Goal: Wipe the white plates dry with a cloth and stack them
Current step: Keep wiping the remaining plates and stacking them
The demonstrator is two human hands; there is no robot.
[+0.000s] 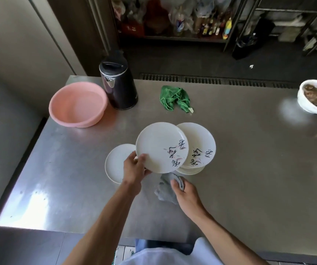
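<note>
— What does the left grip [134,169] hold?

— It is clamped on the near rim of a white plate [161,144], thumb on the upper face. The plate is tilted and lifted off the worktop [249,159], spreading away from the grip.

— And the right grip [184,194]?

— It clutches a grey cloth [165,190], thumb on top. The fingers are hidden under the folds, just below the lifted plate's near edge.

— The other plates?

— A stack of plates [199,140] sits just beyond the right grip, partly covered by the lifted plate. 1 plain plate [115,163] lies flat under the left grip.

— Farther out?

— Well beyond both grips lies a crumpled green cloth [174,98]. Beyond the left grip stands a black kettle [118,87], just beside a pink basin [77,104].
</note>
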